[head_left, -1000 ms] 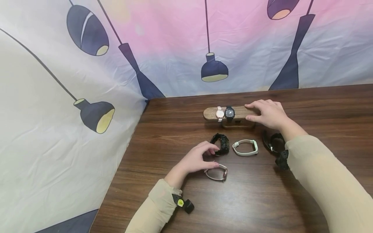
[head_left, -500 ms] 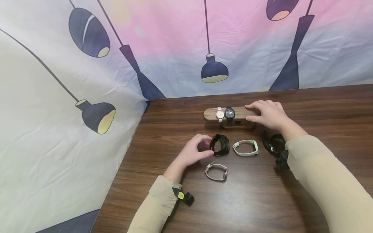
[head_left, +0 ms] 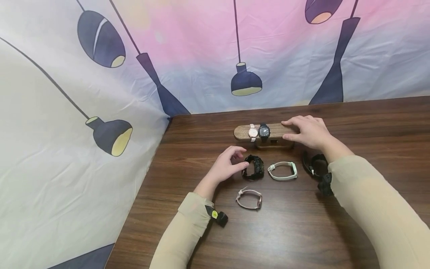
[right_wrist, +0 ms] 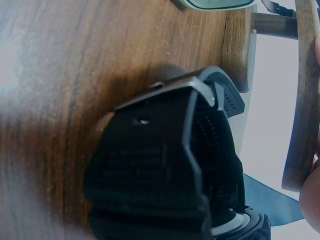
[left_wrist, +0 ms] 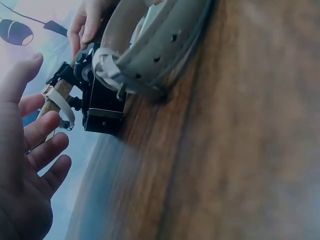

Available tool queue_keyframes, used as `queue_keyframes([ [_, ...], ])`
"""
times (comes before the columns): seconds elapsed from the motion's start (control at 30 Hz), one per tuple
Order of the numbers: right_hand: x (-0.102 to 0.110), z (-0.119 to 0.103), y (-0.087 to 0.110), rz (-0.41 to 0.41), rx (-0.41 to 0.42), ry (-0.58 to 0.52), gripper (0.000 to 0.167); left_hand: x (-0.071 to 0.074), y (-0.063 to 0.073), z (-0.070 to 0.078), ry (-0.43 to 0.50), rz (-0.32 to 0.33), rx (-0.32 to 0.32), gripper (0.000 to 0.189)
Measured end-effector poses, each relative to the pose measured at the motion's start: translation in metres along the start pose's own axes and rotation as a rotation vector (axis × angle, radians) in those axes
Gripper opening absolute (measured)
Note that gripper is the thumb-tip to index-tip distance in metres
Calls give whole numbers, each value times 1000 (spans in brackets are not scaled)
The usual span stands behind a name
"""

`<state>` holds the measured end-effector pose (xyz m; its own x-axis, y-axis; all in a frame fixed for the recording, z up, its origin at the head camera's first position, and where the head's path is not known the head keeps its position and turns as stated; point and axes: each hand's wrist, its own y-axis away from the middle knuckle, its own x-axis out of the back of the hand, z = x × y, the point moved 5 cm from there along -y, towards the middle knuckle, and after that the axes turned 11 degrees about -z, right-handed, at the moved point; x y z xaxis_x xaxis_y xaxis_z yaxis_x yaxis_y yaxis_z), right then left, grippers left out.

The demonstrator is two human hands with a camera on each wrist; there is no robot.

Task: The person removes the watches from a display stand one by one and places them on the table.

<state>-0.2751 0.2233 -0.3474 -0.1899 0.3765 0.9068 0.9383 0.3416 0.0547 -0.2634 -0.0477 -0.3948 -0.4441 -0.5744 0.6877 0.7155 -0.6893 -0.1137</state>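
A wooden watch stand (head_left: 275, 130) bears a white-strapped watch (head_left: 253, 133) and a black square watch (head_left: 264, 131). My right hand (head_left: 312, 132) grips its right end, thumb at the front edge and fingers at the back. My left hand (head_left: 224, 167) hovers beside a chunky black watch (head_left: 258, 168), its thumb overlapping the strap in the head view. The left wrist view shows that hand's fingers (left_wrist: 42, 130) spread and holding nothing. Nearer me lies a pale pink-strapped watch (head_left: 259, 202), and a mint-green watch (head_left: 294, 170) lies to the right of the chunky one.
Another black watch (head_left: 306, 163) lies by the right forearm, partly covered by the sleeve; black strap fills the right wrist view. A cloth printed with lamps (head_left: 208, 45) hangs behind the brown wooden table (head_left: 285, 239) and along its left side.
My left hand has moved away from the pink-strapped watch, up past the left side of the chunky black watch. My right hand keeps its grip on the stand.
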Motion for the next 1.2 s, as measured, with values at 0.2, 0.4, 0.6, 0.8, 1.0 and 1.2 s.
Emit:
queue_keyframes([
  [0.2,-1,0,-1,0,0,-1,58,1,-8,0,6,-2,19,41],
  [0.4,-2,-1,-1,-2,3,-2,57,8,-14,6,3,41,-17,37],
  [0.6,-1,-1,-1,-1,0,-3,57,15,-21,9,-17,72,-21,38],
  [0.8,-1,0,-1,-4,-4,-5,58,22,-28,13,-57,106,-15,40],
  [1.0,-1,0,-1,-1,-6,-6,58,31,-35,20,-165,174,-17,43],
  [1.2,0,0,-1,-2,-5,-8,58,35,-40,21,-217,198,-7,42],
])
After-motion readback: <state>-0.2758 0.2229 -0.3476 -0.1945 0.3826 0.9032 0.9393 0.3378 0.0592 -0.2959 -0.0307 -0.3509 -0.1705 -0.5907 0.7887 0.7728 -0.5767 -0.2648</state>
